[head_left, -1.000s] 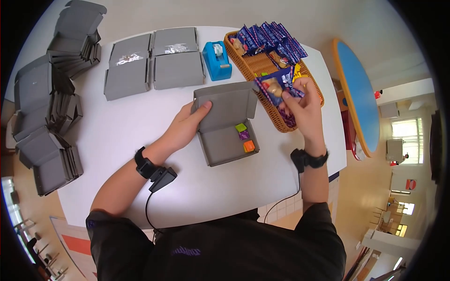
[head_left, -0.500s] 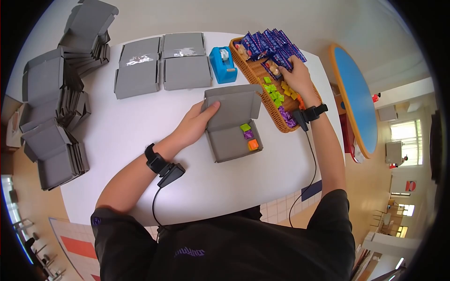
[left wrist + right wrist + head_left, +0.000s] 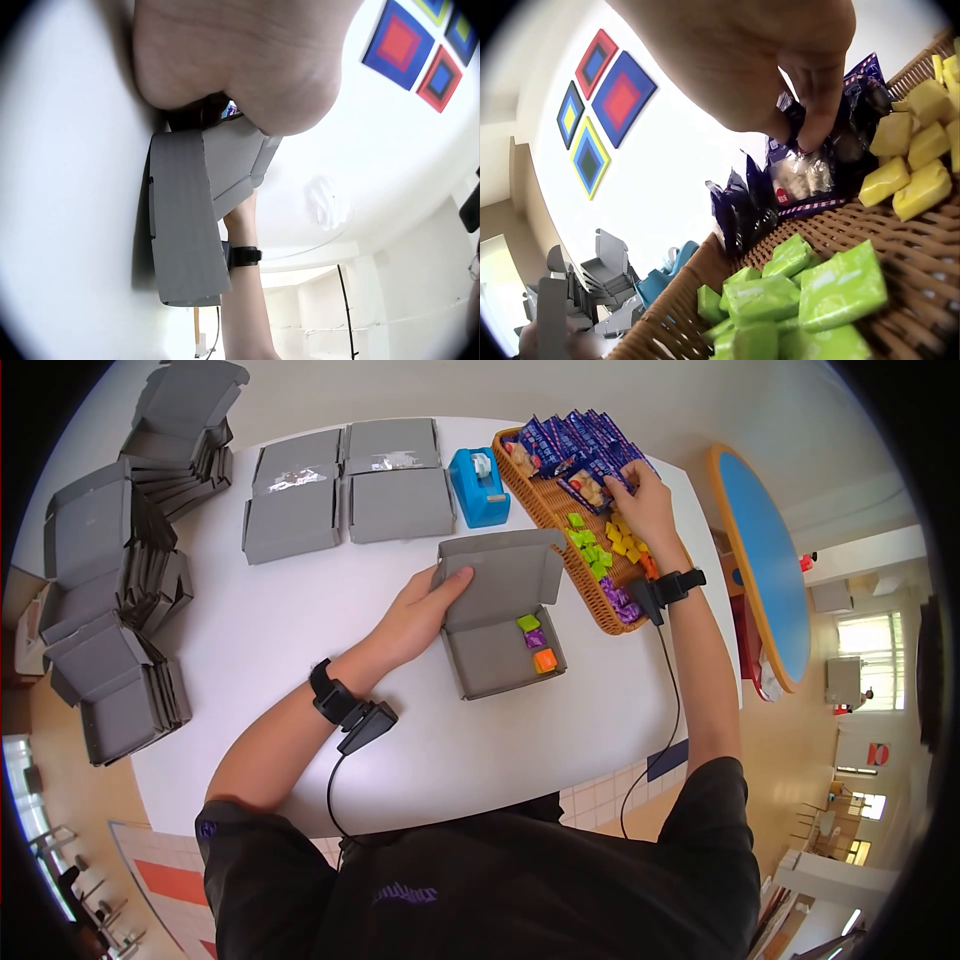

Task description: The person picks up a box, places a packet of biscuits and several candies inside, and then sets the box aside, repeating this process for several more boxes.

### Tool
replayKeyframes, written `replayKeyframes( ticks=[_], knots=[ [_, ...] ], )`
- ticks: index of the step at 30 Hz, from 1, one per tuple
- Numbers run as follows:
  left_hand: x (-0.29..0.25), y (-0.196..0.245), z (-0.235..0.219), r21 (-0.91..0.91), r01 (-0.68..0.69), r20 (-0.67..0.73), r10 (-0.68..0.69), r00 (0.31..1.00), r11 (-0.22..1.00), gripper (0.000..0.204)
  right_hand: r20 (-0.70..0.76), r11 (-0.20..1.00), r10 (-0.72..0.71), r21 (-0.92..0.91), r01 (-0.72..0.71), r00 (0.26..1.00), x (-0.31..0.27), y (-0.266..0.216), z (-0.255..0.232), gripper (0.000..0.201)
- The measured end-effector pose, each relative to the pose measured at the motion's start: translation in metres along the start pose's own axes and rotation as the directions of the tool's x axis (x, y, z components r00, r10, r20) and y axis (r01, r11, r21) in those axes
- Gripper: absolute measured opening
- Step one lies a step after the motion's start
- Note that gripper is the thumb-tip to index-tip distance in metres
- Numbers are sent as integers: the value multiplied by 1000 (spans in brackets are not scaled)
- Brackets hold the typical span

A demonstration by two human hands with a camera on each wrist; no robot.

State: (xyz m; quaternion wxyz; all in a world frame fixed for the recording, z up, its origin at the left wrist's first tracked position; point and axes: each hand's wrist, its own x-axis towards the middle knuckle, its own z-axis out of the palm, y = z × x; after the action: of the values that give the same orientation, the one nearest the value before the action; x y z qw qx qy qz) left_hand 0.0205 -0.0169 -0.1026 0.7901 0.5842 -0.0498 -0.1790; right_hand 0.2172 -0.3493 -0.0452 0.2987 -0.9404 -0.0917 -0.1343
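My left hand (image 3: 412, 622) holds the raised lid of an open grey cardboard box (image 3: 490, 660), thumb on the lid's inner face. In the box's right side lie a green, a purple and an orange wrapped candy (image 3: 544, 661). Over the wicker basket (image 3: 540, 503), my right hand (image 3: 645, 510) pinches the top of a dark blue snack packet (image 3: 802, 176) with a clear window showing pale pieces. The packet's lower edge is close over the basket's woven bottom. More blue packets (image 3: 565, 440) stand at the basket's far end.
Green candies (image 3: 592, 550), yellow candies (image 3: 625, 542) and purple candies (image 3: 622, 603) fill the basket's near part. A blue tape dispenser (image 3: 480, 488) stands beside two taped grey boxes (image 3: 400, 505). Stacks of open grey boxes (image 3: 95, 550) line the left edge.
My right hand has carried the snack packet from beside the open box's lid back to the far part of the basket. My left hand stays on the lid.
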Motion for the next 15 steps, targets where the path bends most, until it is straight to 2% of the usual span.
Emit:
replayKeyframes(
  ticks=[1, 3, 5, 8, 10, 12, 14, 15],
  knots=[
    [1, -1, -1, 0, 0, 0, 0, 1000, 1000, 55, 27, 996, 56, 62, -58, 998, -2, -3, -1, 36],
    [2, -3, -2, -4, 0, 1, 0, 1000, 1000, 55, -80, 979, -168, -129, 157, 983, -5, -5, -8, 37],
    [3, -5, -2, -12, -4, 3, 4, 1000, 1000, 55, -175, 896, -388, -301, 326, 905, -15, -13, -19, 37],
    [2, -2, -1, 22, -10, -5, 10, 1000, 1000, 54, -109, 977, -193, -113, 181, 975, -61, -77, -46, 31],
    [1, 2, 0, -5, 5, -9, -5, 1000, 1000, 52, 158, 995, -98, 52, 90, 983, -98, -99, -54, 24],
    [3, 0, 1, -26, 9, -2, -9, 1000, 1000, 50, 427, 980, -196, 108, 165, 883, -137, -125, -53, 18],
    [3, -2, 0, -35, 0, 8, 0, 1000, 999, 48, 504, 911, -403, 145, 385, 764, -160, -125, -34, 19],
    [3, -4, -1, -35, -2, 7, 2, 1000, 999, 47, 501, 916, -379, 86, 392, 778, -169, -127, -24, 19]
  ],
)
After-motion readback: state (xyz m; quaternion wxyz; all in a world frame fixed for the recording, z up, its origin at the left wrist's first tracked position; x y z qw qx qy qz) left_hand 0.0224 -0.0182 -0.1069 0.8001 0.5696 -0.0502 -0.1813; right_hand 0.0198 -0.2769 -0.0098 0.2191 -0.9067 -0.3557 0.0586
